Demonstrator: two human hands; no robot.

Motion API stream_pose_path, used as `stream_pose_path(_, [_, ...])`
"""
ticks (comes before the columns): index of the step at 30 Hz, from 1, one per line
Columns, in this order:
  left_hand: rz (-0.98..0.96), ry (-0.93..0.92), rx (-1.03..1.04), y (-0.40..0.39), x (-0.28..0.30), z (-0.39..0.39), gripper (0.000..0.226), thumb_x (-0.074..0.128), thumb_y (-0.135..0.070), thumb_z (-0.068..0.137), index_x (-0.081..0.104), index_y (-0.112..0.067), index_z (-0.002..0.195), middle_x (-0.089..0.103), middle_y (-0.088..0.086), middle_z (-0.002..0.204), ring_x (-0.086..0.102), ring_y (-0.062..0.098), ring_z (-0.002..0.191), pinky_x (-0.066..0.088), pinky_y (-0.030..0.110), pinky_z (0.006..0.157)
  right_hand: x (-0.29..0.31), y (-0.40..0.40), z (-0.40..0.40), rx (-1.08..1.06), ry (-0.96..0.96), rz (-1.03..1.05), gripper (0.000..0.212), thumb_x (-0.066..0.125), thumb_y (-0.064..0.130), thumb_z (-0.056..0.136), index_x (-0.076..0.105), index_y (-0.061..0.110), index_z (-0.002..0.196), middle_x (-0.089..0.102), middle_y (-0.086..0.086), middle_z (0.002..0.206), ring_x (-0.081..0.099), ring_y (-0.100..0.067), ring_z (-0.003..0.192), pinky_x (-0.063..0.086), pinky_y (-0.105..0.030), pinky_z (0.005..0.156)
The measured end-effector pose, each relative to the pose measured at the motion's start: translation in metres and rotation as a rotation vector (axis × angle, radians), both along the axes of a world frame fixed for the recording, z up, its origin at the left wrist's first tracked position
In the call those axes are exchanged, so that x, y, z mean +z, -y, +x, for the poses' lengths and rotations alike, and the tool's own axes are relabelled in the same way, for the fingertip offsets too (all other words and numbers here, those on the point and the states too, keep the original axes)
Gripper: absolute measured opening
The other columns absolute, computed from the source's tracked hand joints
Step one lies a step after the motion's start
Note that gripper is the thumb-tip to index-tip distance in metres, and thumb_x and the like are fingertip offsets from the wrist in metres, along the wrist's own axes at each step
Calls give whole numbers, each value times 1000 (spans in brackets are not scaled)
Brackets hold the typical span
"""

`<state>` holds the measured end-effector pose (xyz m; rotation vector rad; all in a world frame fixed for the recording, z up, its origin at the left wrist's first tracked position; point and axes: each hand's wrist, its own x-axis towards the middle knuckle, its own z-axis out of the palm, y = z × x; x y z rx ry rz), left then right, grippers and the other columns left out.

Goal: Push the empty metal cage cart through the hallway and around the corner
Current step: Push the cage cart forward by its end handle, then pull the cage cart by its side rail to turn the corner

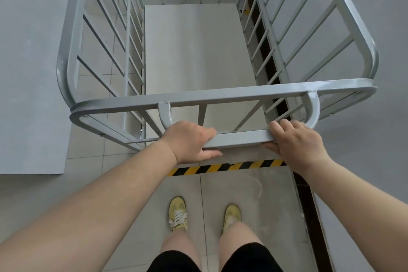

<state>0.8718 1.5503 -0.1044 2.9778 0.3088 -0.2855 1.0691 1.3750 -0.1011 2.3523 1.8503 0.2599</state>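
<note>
Head view: both hands, left hand (191, 140) and right hand (297, 142), grip cart (220, 95) handle (238, 138) (smooth painted steel).

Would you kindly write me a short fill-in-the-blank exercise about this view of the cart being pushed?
1. Both hands, the left hand and the right hand, grip the cart's ____ bar.
2. The platform of the metal cage cart carries ____.
3. The striped floor tape is yellow and ____.
4. The person's shoes are ____ in colour.

Missing words: handle; nothing; black; yellow
</note>
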Motion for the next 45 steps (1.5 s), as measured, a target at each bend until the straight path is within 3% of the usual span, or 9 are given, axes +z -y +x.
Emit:
stream_pose_path(4, [-70,33,20,-3,7,0,47,39,-59,89,55,-22,114,68,-2,99,62,19,89,53,34,76,9,-6,3,18,-48,-83,46,51,50,77,63,6,76,59,-7,59,56,-28,46,42,-27,40])
stream_pose_path(8, [-99,154,141,-3,22,-5,51,49,-56,87,59,-19,122,69,0,107,62,22,99,48,36,85,26,-19,5,-63,-104,-199,61,23,65,85,55,15,102,59,0,98,61,-19,81,29,-22,48])
stream_pose_path(12, [11,174,372,-15,35,-23,60,39,-61,82,65,-16,113,71,2,105,64,24,99,48,36,85,37,-64,-8,-76,-386,11,51,43,51,90,55,8,116,51,-7,123,54,-26,109,41,-29,63])
stream_pose_path(17, [45,120,774,-32,43,-62,49,52,-49,88,54,-15,124,58,4,127,49,26,119,41,40,97,47,-143,-66,85,-481,-42,57,47,50,92,39,15,136,40,-4,139,42,-24,126,38,-34,101])
stream_pose_path(22, [5,72,979,-43,46,-127,51,55,-44,87,50,-16,129,53,3,133,45,26,125,40,40,98,51,-185,-130,148,-460,-156,69,52,55,87,30,16,141,40,-5,139,41,-27,128,33,-38,107])
stream_pose_path(27, [-28,62,1065,-71,44,-182,54,53,-44,89,43,-16,134,48,4,139,42,26,128,39,39,99,38,-221,-183,24,-388,-380,93,60,61,78,17,15,147,37,-7,144,37,-30,134,20,-51,115])
stream_pose_path(30, [-80,68,1092,-88,36,-198,56,54,-41,90,39,-17,138,45,3,142,40,26,130,38,39,101,25,-229,-189,-71,-271,-429,73,62,35,84,22,15,142,43,-8,137,41,-29,128,24,-46,112])
stream_pose_path(33, [-145,59,1079,-98,23,-203,60,54,-41,89,34,-19,141,41,2,146,38,25,133,36,39,104,19,-222,-175,-122,-203,-343,45,49,2,82,38,13,124,52,-8,119,47,-29,112,35,-36,95])
stream_pose_path(45, [-232,19,1009,-108,-8,-191,65,60,-32,86,30,-22,144,40,-1,148,38,24,134,37,39,103,10,-188,-135,-136,-149,-298,36,47,-5,79,48,11,111,56,-9,103,48,-31,98,35,-37,86])
